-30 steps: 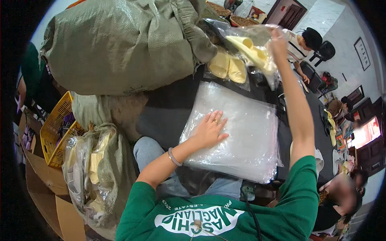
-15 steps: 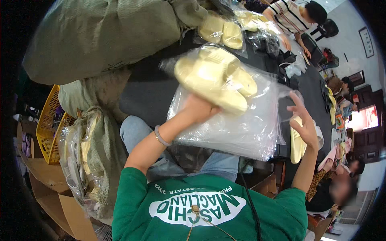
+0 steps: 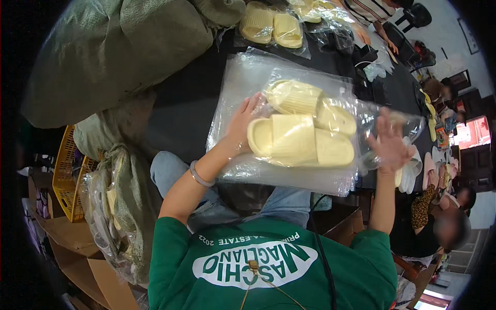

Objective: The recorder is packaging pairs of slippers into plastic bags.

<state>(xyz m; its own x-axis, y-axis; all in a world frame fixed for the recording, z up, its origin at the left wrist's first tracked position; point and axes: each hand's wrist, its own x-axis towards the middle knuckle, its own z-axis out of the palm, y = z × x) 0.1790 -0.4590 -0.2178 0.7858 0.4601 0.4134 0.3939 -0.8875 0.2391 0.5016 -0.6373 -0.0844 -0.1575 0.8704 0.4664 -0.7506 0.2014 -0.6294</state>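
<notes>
A pair of pale yellow slide slippers (image 3: pixel 293 140) lies in a clear plastic bag (image 3: pixel 364 121) on a stack of flat clear bags (image 3: pixel 243 70). My left hand (image 3: pixel 243 124) rests at the pair's left end, fingers stretched out flat. At the other end, my right hand (image 3: pixel 388 142) is spread against the bag's loose right part. I cannot tell whether its fingers are inside or behind the film.
The dark table (image 3: pixel 181 111) bears more bagged yellow slippers (image 3: pixel 272 25) at the back. A large olive sack (image 3: pixel 119 57) stands far left, near a yellow crate (image 3: pixel 64 178). Several pale slippers (image 3: pixel 411 168) lie at the right, where other people sit.
The slippers have come down from above the stack and now lie flat on it. My left hand has shifted from under them to their left end. My right hand's fingers have spread.
</notes>
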